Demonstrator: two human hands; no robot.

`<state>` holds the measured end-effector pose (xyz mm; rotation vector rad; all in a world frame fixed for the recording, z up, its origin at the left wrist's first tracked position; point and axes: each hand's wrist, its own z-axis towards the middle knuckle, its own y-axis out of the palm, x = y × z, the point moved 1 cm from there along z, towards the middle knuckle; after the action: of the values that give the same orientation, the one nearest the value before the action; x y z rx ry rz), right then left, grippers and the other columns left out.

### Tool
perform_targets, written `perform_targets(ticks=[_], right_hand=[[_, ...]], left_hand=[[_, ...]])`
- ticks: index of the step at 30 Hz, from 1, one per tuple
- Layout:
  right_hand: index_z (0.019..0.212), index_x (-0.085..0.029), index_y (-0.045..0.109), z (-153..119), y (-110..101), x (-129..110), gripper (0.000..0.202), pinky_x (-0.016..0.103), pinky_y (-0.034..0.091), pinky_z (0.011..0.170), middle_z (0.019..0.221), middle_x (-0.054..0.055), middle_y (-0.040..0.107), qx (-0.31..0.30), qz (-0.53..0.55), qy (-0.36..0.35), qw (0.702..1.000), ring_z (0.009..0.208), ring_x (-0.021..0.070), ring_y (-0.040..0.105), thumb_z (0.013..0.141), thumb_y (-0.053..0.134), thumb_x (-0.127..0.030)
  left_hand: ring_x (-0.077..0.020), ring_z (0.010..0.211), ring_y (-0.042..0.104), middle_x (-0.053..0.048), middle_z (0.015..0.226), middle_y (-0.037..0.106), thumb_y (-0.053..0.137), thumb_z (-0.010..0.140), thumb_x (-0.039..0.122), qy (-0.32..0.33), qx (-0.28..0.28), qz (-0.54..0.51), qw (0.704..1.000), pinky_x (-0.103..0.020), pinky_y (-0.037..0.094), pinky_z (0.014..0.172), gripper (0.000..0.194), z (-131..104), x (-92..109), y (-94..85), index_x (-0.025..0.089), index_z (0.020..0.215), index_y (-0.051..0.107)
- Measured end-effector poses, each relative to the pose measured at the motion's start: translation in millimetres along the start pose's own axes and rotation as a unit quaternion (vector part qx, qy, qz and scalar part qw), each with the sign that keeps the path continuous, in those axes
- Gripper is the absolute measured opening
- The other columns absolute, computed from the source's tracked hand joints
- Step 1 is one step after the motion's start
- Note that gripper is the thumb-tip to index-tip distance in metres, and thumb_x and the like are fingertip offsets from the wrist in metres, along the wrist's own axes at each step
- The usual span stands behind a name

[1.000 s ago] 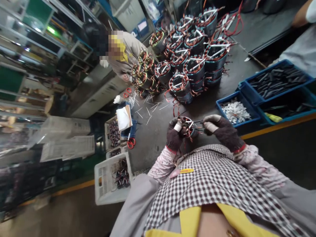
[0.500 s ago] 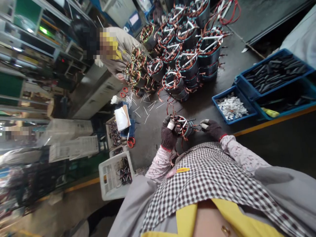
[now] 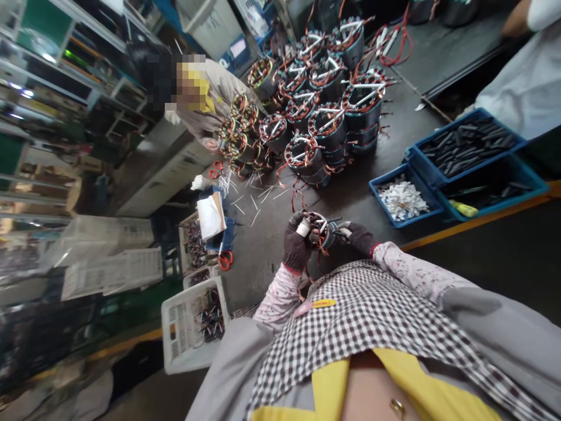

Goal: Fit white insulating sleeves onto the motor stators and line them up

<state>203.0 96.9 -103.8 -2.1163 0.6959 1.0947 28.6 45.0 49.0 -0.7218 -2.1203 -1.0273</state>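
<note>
In front of my apron is a motor stator, a dark ring wound with orange-red wire, with white tubes across its top. My left hand, in a dark glove with pale bare fingertips, is closed round its left rim. At the stator's right side my right hand, gloved the same way, has its fingers pinched together at the wire leads that stick out there. The fingertips partly hide these leads. More loose orange leads hang from the stator's near side and rise beyond it.
Many wound stators stand stacked at the back of the dark table. To the right are blue bins of black sleeves and white pieces. Scissors, papers and a white crate lie left. A co-worker sits across.
My right hand has moved left, in against the stator's side, from the outer ends of the leads. My left hand keeps its hold. The whole view has shifted slightly.
</note>
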Motion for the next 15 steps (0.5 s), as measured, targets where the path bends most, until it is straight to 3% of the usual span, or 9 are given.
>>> perform_targets(ticks=[3, 5, 7, 9, 11, 13, 15], right_hand=[[0.109, -0.018, 0.076, -5, -24, -11, 0.021, 0.035, 0.051, 0.103, 0.114, 0.012, 0.080, 0.023, -0.023, -0.006, 0.999, 0.107, 0.0245, 0.068, 0.098, 0.059, -0.024], [0.121, -0.017, 0.074, -16, -49, -30, 0.029, 0.040, 0.049, 0.110, 0.124, 0.015, 0.077, 0.100, -0.027, -0.025, 0.994, 0.117, 0.0276, 0.066, 0.100, 0.059, -0.030], [0.139, -0.018, 0.067, -33, -67, -61, 0.043, 0.042, 0.051, 0.109, 0.124, 0.013, 0.076, 0.150, 0.003, -0.085, 0.985, 0.115, 0.0270, 0.068, 0.102, 0.058, -0.038], [0.144, -0.023, 0.065, -51, -72, -98, 0.049, 0.041, 0.057, 0.101, 0.114, 0.007, 0.078, 0.109, 0.037, -0.178, 0.977, 0.104, 0.0247, 0.071, 0.100, 0.063, -0.045], [0.127, -0.028, 0.074, -65, -71, -129, 0.036, 0.042, 0.059, 0.098, 0.109, 0.005, 0.078, 0.052, 0.022, -0.249, 0.967, 0.100, 0.0240, 0.072, 0.098, 0.065, -0.047], [0.111, -0.028, 0.078, -76, -79, -138, 0.027, 0.043, 0.059, 0.099, 0.106, 0.006, 0.079, 0.087, -0.007, -0.257, 0.962, 0.100, 0.0245, 0.071, 0.097, 0.064, -0.047], [0.115, -0.025, 0.077, -89, -105, -118, 0.033, 0.044, 0.058, 0.100, 0.111, 0.010, 0.078, 0.190, -0.020, -0.193, 0.962, 0.102, 0.0259, 0.071, 0.099, 0.059, -0.047]], left_hand=[[-0.0078, 0.055, 0.065, -0.001, 0.087, 0.077, 0.103, 0.065, 0.034, 0.004, -0.013, 0.008, 1.000, -0.015, 0.044, 0.045, 0.048, 0, 1, 0.6, 0.019, 0.097, 0.070], [-0.0093, 0.054, 0.065, -0.001, 0.082, 0.076, 0.103, 0.064, 0.038, 0.005, -0.007, 0.030, 0.999, -0.015, 0.045, 0.043, 0.049, -3, 0, 2.4, 0.019, 0.095, 0.071], [-0.0104, 0.053, 0.065, -0.001, 0.077, 0.075, 0.103, 0.064, 0.043, 0.009, -0.007, 0.062, 0.998, -0.017, 0.047, 0.044, 0.049, -8, -3, 7.3, 0.018, 0.095, 0.073], [-0.0107, 0.056, 0.066, -0.001, 0.079, 0.075, 0.102, 0.066, 0.045, 0.025, -0.019, 0.085, 0.996, -0.020, 0.053, 0.049, 0.048, -14, -5, 14.8, 0.018, 0.094, 0.075], [-0.0111, 0.060, 0.068, -0.002, 0.082, 0.076, 0.102, 0.065, 0.044, 0.038, -0.038, 0.096, 0.994, -0.022, 0.057, 0.056, 0.046, -19, -2, 20.5, 0.017, 0.092, 0.076], [-0.0135, 0.064, 0.070, -0.003, 0.084, 0.077, 0.101, 0.067, 0.042, 0.037, -0.056, 0.109, 0.992, -0.025, 0.058, 0.059, 0.043, -20, 6, 19.3, 0.017, 0.092, 0.077], [-0.0153, 0.069, 0.072, -0.004, 0.088, 0.078, 0.099, 0.069, 0.033, 0.077, -0.021, 0.104, 0.991, -0.026, 0.059, 0.064, 0.038, -14, 19, 8.0, 0.018, 0.095, 0.075]])
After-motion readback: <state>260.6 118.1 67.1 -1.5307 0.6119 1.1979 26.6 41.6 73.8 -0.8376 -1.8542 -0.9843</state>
